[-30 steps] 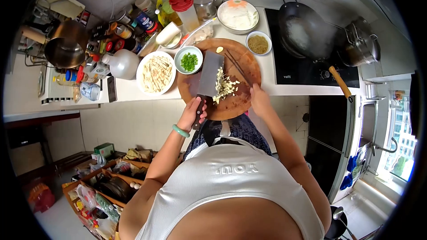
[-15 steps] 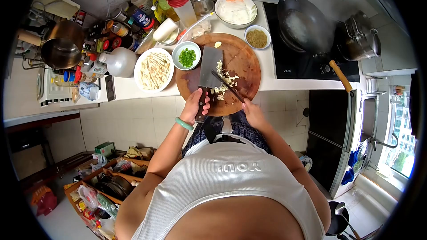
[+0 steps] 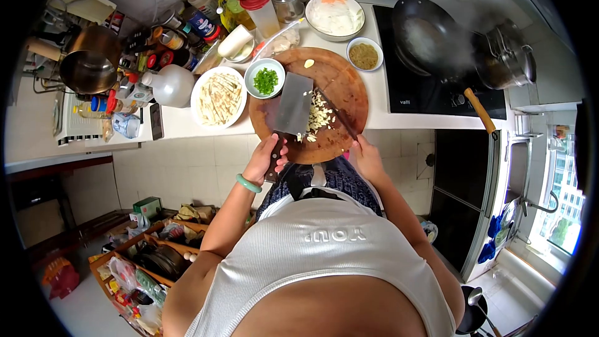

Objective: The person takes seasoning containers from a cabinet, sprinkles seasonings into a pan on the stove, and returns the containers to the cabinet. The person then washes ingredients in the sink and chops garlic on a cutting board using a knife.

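My left hand is closed round the dark handle of a cleaver, whose broad blade lies over the left part of a round wooden board. Chopped pale pieces are heaped along the blade's right edge. My right hand, at the board's lower right, grips the end of dark chopsticks, which slant up and left beside the pieces. One pale slice sits apart near the top of the board. A bowl of chopped greens touches the blade's upper left.
Left of the board is a bowl of pale strips. Behind stand a white-filled bowl, a small bowl and a red-lidded jug. Right, a steaming wok and a pot are on the black stove.
The chopsticks have swung from across the pieces to their right side. My right hand has shifted slightly right, and the cleaver blade now leans a little to the right at its top.
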`<state>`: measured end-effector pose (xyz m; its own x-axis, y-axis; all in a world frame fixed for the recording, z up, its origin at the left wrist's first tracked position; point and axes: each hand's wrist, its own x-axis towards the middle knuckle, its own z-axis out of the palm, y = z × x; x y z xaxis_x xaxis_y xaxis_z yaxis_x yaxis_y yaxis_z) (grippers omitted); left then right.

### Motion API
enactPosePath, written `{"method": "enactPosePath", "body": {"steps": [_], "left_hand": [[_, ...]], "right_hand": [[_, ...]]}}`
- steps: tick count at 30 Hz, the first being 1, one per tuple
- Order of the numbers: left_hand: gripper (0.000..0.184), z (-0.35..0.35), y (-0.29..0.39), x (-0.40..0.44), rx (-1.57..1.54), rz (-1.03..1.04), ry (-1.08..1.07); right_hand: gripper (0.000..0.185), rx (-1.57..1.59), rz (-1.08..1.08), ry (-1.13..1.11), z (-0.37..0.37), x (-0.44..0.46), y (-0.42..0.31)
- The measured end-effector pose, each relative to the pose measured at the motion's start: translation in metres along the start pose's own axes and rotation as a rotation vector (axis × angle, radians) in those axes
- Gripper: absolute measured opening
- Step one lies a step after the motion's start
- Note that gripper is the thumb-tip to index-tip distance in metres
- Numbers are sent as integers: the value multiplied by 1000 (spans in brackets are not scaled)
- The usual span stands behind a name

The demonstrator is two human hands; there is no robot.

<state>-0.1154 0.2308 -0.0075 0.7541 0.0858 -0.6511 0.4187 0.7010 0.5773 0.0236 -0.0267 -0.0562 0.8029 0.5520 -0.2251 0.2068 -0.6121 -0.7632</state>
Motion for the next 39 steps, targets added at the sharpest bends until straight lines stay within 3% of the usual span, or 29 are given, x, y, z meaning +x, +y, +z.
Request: {"method": "enactPosePath", "body": {"steps": [7,19,21,22,24,25,29,31,34,39], "left_hand": [[33,6,3,22,-57,17,-73],[28,9,13,51,60,96,-48],[23,2,11,46,536,298,63],[23,-2,10,41,535,299,64],[23,1,16,20,1536,806,273],[27,8,20,8,1678,771,301],[34,29,9,-16,1983,827,347],[33,29,0,-19,1976,821,346],[30,37,-2,-27,1956,851,344],[31,39,-3,-42,1889,726,412]], "right_hand": [[25,-78,-74,-184,-6,-6,1],[22,-4,-145,-65,-14,-15,16],[22,-6,-80,-23,-26,-18,10],[22,-7,-14,17,-32,-19,6],[22,40,5,48,-45,-20,-5],[23,88,25,81,-50,-21,-12],[25,-210,-18,-35,-47,-26,-44],[27,-337,-123,-104,-33,-30,-57],[28,-397,-142,-139,-14,-29,-62],[28,-437,-137,-132,2,-22,-56]]}}
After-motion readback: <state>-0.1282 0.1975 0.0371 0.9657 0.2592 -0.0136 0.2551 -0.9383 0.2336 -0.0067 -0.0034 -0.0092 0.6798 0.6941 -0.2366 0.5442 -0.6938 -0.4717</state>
